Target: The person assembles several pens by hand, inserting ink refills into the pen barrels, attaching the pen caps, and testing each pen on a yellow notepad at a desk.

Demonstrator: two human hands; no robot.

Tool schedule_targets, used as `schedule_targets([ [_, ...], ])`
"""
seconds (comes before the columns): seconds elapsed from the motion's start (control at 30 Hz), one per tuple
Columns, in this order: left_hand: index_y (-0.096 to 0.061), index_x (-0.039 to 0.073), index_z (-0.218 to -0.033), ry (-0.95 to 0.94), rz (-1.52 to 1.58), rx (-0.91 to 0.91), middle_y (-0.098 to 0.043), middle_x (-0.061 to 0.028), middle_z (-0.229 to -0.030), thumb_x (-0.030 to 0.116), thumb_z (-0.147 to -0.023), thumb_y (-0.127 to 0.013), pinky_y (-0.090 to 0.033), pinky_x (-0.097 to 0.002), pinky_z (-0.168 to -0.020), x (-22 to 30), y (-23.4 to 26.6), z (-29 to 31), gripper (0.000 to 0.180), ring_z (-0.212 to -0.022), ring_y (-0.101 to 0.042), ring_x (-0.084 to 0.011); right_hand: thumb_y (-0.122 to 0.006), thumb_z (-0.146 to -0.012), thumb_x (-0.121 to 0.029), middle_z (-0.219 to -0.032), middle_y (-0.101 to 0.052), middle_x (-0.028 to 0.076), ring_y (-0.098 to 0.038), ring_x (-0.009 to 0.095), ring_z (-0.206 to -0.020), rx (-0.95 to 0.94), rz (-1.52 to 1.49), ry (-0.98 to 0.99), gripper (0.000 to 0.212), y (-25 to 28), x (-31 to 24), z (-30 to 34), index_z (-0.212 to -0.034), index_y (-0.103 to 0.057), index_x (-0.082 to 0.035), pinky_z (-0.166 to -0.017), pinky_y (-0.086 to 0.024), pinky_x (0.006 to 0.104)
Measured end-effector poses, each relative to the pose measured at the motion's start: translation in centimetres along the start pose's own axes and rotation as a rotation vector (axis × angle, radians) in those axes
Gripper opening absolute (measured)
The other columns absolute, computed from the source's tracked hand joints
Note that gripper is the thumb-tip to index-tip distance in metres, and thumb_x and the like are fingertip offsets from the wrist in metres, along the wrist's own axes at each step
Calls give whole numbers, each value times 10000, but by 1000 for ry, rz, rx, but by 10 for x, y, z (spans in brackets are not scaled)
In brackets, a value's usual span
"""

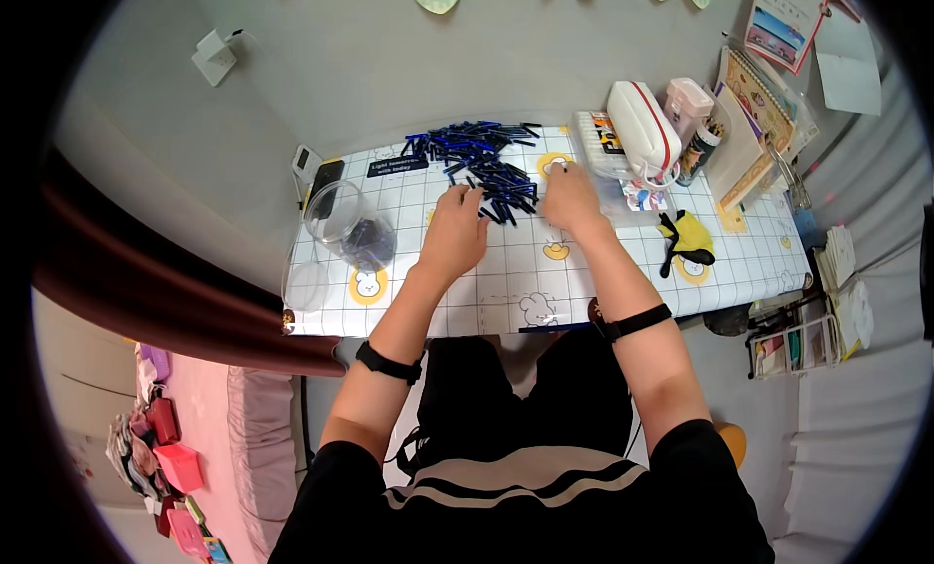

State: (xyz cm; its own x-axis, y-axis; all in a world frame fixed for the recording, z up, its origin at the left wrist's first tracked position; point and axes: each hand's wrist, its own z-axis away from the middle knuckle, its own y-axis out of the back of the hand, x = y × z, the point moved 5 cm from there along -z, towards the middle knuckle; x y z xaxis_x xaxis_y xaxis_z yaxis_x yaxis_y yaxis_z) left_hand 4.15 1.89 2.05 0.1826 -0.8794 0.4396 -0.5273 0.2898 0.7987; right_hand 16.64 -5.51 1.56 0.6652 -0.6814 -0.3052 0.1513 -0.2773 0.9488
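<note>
A loose heap of slim dark blue tubes [477, 147], like ink cartridges, lies at the back middle of the table and spreads toward me. At its near left edge is my left hand [454, 231], palm down, with fingers curved and thumb apart; it seems to hold nothing. My right hand [572, 199] is just right of the heap, its fingers curled in together. Whatever they may hold is hidden. Left of my left hand, a clear round jar [336, 214] lies tilted with dark contents at its bottom. A clear round lid [305, 286] is near the table's left edge.
A dark sign [397, 166] and a black phone-like slab [329, 175] lie left of the heap. To the right stand a clear case [623, 199], a white zip pouch [642, 131], a pen holder [699, 153] and upright notebooks [754, 126]. A yellow-and-black cloth item [689, 239] lies nearer.
</note>
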Motion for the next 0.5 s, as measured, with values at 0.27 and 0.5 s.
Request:
schedule_targets([
  [0.27,-525,-21,-812,-81,-6,-56,-496,-146,-845,-25,-611,-524,-387,-327,-716,-1,-10,-2,202,-814,-464,-293,-480,-670,-80,-865,-515,136,-471,260,-836,52,175,174,149,4,-12,17,-776,-560,-12,-698,-411,314],
  [0.5,-552,-6,-733,-125,-18,-54,-518,-130,-739,4,-602,-567,-416,-312,-603,4,-2,-4,132,-667,-504,-272,-496,-653,-31,-836,-525,139,-514,253,-784,120,221,155,123,9,-5,21,-751,-568,-15,-624,-454,296],
])
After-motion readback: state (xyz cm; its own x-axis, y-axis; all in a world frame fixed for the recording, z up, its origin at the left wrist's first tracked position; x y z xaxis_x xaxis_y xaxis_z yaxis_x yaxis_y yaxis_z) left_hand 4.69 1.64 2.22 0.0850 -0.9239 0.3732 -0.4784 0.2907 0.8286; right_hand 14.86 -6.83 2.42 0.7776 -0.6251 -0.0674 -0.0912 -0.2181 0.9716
